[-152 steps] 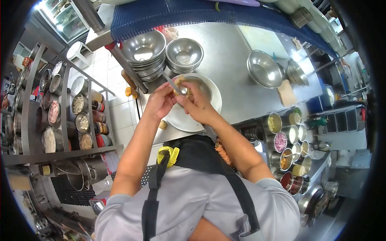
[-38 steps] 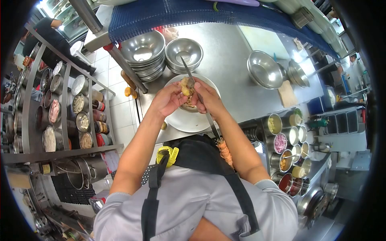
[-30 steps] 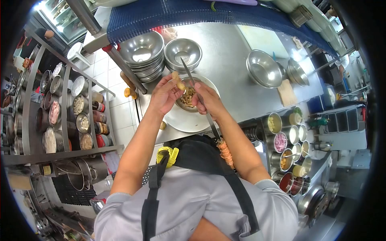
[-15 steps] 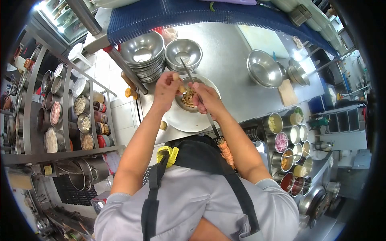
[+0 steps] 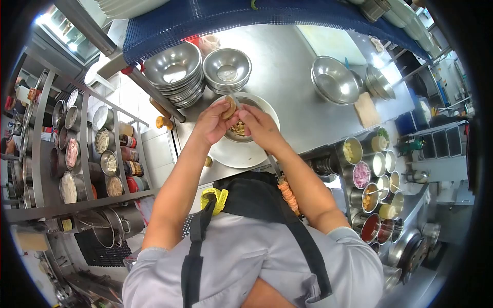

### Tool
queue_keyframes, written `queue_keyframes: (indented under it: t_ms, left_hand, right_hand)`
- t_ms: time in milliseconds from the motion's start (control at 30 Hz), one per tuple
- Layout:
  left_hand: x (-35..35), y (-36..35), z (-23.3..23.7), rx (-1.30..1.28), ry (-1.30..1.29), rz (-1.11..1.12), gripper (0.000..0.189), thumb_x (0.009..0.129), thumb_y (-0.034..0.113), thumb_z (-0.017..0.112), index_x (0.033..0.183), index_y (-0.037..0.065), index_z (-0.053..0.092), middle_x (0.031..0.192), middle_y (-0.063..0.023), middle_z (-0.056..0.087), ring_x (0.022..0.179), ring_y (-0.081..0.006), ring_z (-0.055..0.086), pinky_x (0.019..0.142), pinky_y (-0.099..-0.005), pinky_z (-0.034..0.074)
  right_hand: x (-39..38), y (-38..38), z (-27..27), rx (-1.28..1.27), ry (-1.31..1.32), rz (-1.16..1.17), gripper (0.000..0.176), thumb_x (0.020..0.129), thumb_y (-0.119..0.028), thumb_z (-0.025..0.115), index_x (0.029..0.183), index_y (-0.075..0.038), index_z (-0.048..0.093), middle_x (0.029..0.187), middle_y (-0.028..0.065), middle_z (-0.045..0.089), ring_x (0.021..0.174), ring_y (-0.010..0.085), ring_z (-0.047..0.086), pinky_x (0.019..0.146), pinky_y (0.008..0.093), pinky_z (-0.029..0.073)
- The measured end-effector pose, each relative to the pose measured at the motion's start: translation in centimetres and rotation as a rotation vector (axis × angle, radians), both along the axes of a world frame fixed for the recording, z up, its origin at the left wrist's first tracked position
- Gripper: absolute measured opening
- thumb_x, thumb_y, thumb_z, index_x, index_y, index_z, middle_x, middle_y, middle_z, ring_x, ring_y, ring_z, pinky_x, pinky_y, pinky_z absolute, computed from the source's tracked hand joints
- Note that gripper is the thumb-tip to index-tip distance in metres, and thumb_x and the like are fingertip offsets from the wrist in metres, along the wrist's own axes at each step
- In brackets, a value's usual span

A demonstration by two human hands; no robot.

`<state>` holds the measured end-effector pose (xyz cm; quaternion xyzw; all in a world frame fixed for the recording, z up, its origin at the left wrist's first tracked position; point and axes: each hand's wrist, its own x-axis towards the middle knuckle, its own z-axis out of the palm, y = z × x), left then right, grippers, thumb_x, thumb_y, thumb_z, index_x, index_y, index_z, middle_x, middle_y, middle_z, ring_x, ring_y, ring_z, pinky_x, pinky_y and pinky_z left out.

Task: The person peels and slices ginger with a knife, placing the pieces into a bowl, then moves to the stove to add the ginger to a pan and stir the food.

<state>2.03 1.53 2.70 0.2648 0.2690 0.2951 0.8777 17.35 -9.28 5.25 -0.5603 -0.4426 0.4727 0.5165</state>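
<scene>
My left hand (image 5: pixel 210 123) is closed around a rounded brown piece of food (image 5: pixel 229 109), whose exact kind I cannot make out. My right hand (image 5: pixel 262 129) grips the blade of a long knife (image 5: pixel 273 164). The tip end of the blade is against the brown piece. Its orange wrapped handle (image 5: pixel 289 197) points back toward my apron, beside my right forearm. Beneath both hands sits a metal bowl (image 5: pixel 262 106) with brownish-yellow cut pieces (image 5: pixel 238 129) inside. The bowl stands on a large round white plate (image 5: pixel 226 154). My fingers partly cover the bowl and the blade.
Stacked steel bowls (image 5: pixel 174 66) stand at the back left, with smaller ones (image 5: pixel 227 66) beside them. More bowls (image 5: pixel 336 79) and a white cutting board (image 5: pixel 328 43) are at right. Ingredient containers (image 5: pixel 361 174) line the right side; a rack of pots (image 5: pixel 102 118) is on the left.
My hands have come closer together over the bowl. The brown piece in my left hand now shows its rounded face and meets the blade. The whole view has shifted slightly.
</scene>
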Motion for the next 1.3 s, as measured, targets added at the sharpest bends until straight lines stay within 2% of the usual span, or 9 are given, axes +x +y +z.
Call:
queue_keyframes:
  t_ms: [100,200,300,500,600,867,1000,1200,1300]
  left_hand:
    - [0.2,-0.4,0.6,0.028,0.178,0.065,0.028,0.101,0.009,0.054,0.128,0.002,0.060,0.112,-0.0066,0.069,0.100,-0.0180,0.067,0.089,-0.0321,0.055]
    - [-0.7,-1.1,1.7,0.094,0.052,0.063,0.028,0.100,0.008,0.054,0.127,0.001,0.060,0.108,-0.0083,0.070,0.094,-0.0193,0.071,0.082,-0.0303,0.060]
    - [-0.6,-2.6,4.1,0.210,0.094,0.121,0.030,0.098,0.008,0.060,0.126,-0.002,0.059,0.107,-0.0088,0.070,0.090,-0.0182,0.071,0.080,-0.0290,0.060]
    - [-1.2,-2.1,2.7,0.530,0.489,0.226,0.030,0.094,0.003,0.068,0.121,-0.009,0.060,0.109,-0.0138,0.070,0.092,-0.0166,0.070,0.082,-0.0285,0.060]
    - [-1.3,-2.1,2.6,0.549,0.469,0.252,0.026,0.094,0.002,0.068,0.116,-0.009,0.063,0.105,-0.0140,0.071,0.089,-0.0165,0.070,0.081,-0.0289,0.060]
    - [-1.6,-2.6,2.0,0.855,0.689,0.283,0.021,0.088,0.007,0.072,0.104,-0.005,0.071,0.088,-0.0073,0.074,0.078,-0.0102,0.069,0.071,-0.0243,0.055]
    - [-1.6,-4.0,4.7,0.948,0.868,0.180,0.024,0.085,0.009,0.075,0.104,-0.004,0.072,0.084,-0.0073,0.074,0.074,-0.0093,0.068,0.070,-0.0244,0.055]
    - [-1.8,-3.5,1.6,0.861,0.697,0.198,0.025,0.084,0.008,0.074,0.105,-0.004,0.071,0.087,-0.0054,0.073,0.077,-0.0090,0.067,0.072,-0.0243,0.055]
    - [-1.8,-2.8,2.4,0.874,0.749,0.276,0.026,0.083,0.009,0.075,0.105,-0.004,0.070,0.088,-0.0048,0.073,0.078,-0.0087,0.067,0.072,-0.0239,0.055]
  right_hand:
    - [-1.0,-0.3,-0.3,0.007,-0.241,0.042,0.062,0.099,-0.041,0.057,0.146,-0.002,0.047,0.090,0.0138,0.068,0.081,0.0231,0.065,0.076,0.0331,0.051]
    - [-1.0,-0.6,1.0,-0.046,-0.302,0.027,0.060,0.102,-0.034,0.057,0.149,0.001,0.044,0.105,0.0137,0.070,0.084,0.0171,0.065,0.077,0.0309,0.053]
    - [-0.6,-0.5,0.9,-0.006,-0.357,0.013,0.061,0.102,-0.034,0.057,0.149,0.002,0.043,0.110,0.0186,0.069,0.091,0.0218,0.067,0.082,0.0341,0.053]
    - [-1.7,-0.4,-0.5,0.137,-0.499,0.053,0.066,0.104,-0.043,0.051,0.150,0.003,0.040,0.111,0.0216,0.067,0.100,0.0272,0.065,0.088,0.0349,0.050]
    - [-1.6,-0.8,1.1,0.033,-0.394,0.104,0.068,0.103,-0.041,0.051,0.149,0.007,0.039,0.109,0.0280,0.068,0.104,0.0394,0.068,0.093,0.0403,0.049]
    - [-1.8,-0.5,1.0,0.017,-0.475,0.098,0.070,0.104,-0.045,0.048,0.149,0.008,0.038,0.110,0.0297,0.068,0.106,0.0411,0.067,0.094,0.0410,0.049]
    - [-1.6,-0.1,-0.7,0.086,-0.573,0.051,0.071,0.105,-0.049,0.043,0.148,0.007,0.040,0.116,0.0319,0.066,0.111,0.0439,0.065,0.097,0.0430,0.048]
    - [-0.3,0.9,-0.6,0.024,-0.359,0.055,0.070,0.105,-0.050,0.041,0.147,0.006,0.041,0.127,0.0336,0.061,0.122,0.0458,0.059,0.104,0.0454,0.045]
    - [-1.4,0.5,-1.2,0.017,-0.436,0.071,0.070,0.105,-0.050,0.042,0.148,0.006,0.041,0.131,0.0334,0.059,0.124,0.0454,0.058,0.105,0.0449,0.044]
